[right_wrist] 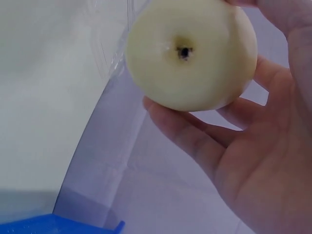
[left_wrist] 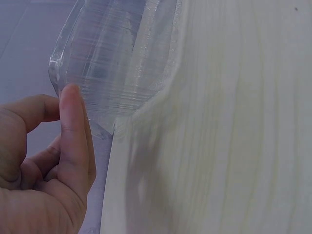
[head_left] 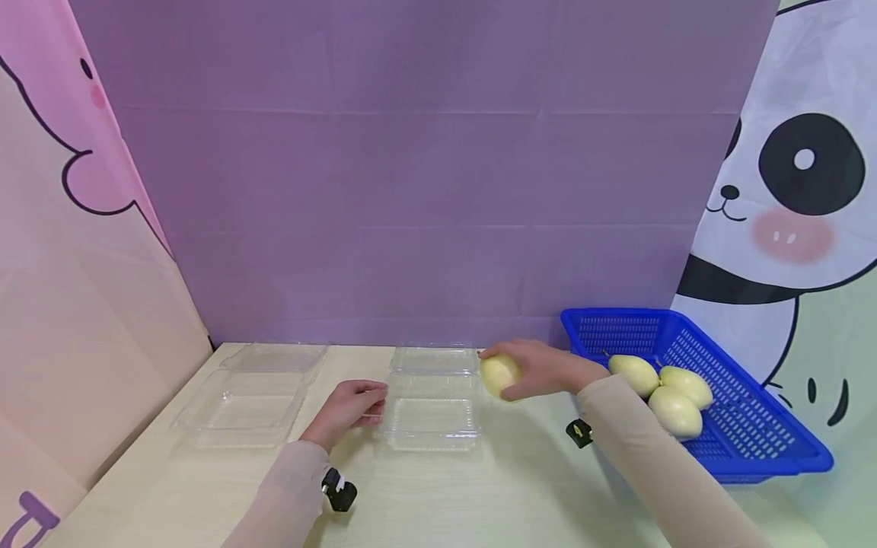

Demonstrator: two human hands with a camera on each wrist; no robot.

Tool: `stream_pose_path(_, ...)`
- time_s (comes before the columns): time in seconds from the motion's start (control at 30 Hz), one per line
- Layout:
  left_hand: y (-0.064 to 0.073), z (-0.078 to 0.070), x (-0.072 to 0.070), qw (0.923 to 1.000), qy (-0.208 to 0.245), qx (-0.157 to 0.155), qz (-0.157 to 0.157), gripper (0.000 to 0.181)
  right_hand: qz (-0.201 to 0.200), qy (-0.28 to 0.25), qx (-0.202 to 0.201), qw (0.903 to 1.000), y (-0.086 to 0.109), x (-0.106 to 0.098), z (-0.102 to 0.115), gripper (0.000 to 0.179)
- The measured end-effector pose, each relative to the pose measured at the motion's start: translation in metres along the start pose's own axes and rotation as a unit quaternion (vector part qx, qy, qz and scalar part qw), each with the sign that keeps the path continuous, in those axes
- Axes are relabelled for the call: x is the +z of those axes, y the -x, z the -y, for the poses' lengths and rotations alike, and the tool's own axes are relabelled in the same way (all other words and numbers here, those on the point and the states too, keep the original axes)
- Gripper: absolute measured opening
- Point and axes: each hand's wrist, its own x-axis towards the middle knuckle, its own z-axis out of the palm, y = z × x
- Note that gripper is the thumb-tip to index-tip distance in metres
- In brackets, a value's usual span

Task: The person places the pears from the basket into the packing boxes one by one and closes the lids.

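Observation:
My right hand (head_left: 541, 368) grips a pale yellow pear (head_left: 498, 376) above the table, beside the right edge of an open clear plastic clamshell box (head_left: 433, 438). The right wrist view shows the pear's dark-centred end facing the camera, with fingers and thumb curved around its sides. My left hand (head_left: 351, 411) is at the left edge of that same box. Seen from the left wrist, thumb and forefinger pinch the rim of the clear box (left_wrist: 112, 73), while the other fingers are folded in. The box's lid (head_left: 433, 359) lies back toward the purple backdrop.
Another open clear clamshell box (head_left: 240, 411) lies on the left of the pale wood table (head_left: 411, 502). On the right, a blue plastic basket (head_left: 781, 426) holds several pears (head_left: 674, 411). A purple cloth backdrop (head_left: 438, 190) stands behind the table, with printed cloths at both sides.

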Motion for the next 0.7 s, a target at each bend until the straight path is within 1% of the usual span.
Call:
stream_pose_path(0.27, 0.000, -0.001, 0.000, 0.9999, -0.010, -0.001, 0.000, 0.035, -0.015, -0.009, -0.005, 0.9998, -0.006, 0.011, 0.009, 0.061)
stream_pose_path(0.47, 0.001, -0.001, 0.000, 1.0000, -0.006, -0.002, -0.001, 0.034, -0.018, -0.027, -0.010, 0.9994, -0.012, 0.018, 0.017, 0.062)
stream_pose_path(0.7, 0.001, -0.001, 0.000, 1.0000, -0.003, 0.000, 0.000, 0.033, -0.020, -0.044, -0.025, 0.9985, -0.020, 0.027, 0.023, 0.062)
